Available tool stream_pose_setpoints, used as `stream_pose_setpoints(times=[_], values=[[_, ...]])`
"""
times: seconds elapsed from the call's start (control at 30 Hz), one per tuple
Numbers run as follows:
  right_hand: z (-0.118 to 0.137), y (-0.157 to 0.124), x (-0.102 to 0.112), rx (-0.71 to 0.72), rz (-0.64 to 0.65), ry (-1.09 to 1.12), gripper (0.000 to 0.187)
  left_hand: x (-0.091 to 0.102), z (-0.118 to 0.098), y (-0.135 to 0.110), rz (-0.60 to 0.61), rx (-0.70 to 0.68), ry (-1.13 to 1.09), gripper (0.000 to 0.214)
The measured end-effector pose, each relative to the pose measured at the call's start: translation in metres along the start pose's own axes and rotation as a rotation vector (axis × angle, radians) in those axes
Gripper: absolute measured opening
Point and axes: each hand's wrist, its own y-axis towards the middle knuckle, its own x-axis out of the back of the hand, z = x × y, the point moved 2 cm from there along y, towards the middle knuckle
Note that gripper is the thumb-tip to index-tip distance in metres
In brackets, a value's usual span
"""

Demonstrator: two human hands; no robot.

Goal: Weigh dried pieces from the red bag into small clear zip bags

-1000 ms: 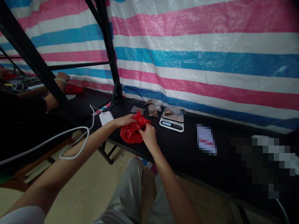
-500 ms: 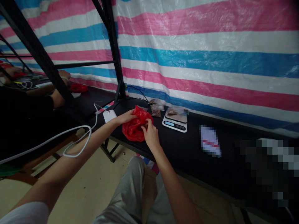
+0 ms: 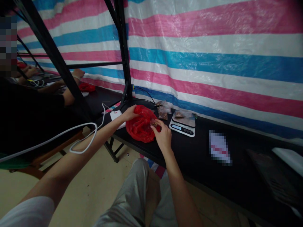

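Note:
A red plastic bag point(image 3: 141, 127) lies on the black table with its mouth open. At its far left edge my left hand point(image 3: 130, 114) is closed on the bag's rim. On the bag's right side, my right hand point(image 3: 163, 130) pinches a small clear round cup point(image 3: 153, 124) with brown bits in it, held between thumb and fingers at the bag's mouth. To the right, a white digital scale point(image 3: 183, 124) has a clear packet of brown bits point(image 3: 182, 114) on its platform. Behind the bag are more clear packets point(image 3: 163, 112) of similar bits.
A white power bank point(image 3: 116, 115) with a white cable point(image 3: 94, 138) sits left of the bag; the cable loops over my left forearm. A black metal frame point(image 3: 125, 63) stands behind. At left, another person's arm point(image 3: 69, 94) rests near a second red bag point(image 3: 87, 87).
My right hand has come up out of the red bag to the right, and the clear cup with brown bits now shows in its fingers. My left hand stays at the bag.

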Motion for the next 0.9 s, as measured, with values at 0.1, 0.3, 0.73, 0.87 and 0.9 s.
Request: stream_pose_setpoints(times=[0.1,0.3,0.73,0.87,0.9], values=[[-0.002,0.003,-0.001,0.006,0.049,0.166,0.033,0.0,-0.003,-0.001,-0.02,0.022,0.134,0.034],[0.006,0.012,-0.018,0.029,0.118,0.228,0.031,-0.008,-0.009,-0.002,0.008,-0.037,0.181,0.029],[-0.006,0.012,-0.04,-0.039,0.16,0.109,0.031,-0.014,-0.018,-0.003,0.092,-0.102,0.076,0.038],[-0.005,0.012,-0.041,-0.048,0.153,0.097,0.03,-0.018,-0.021,-0.003,0.16,-0.091,0.03,0.045],[-0.005,0.012,-0.04,-0.047,0.151,0.095,0.029,-0.019,-0.021,-0.003,0.179,-0.088,0.013,0.045]])
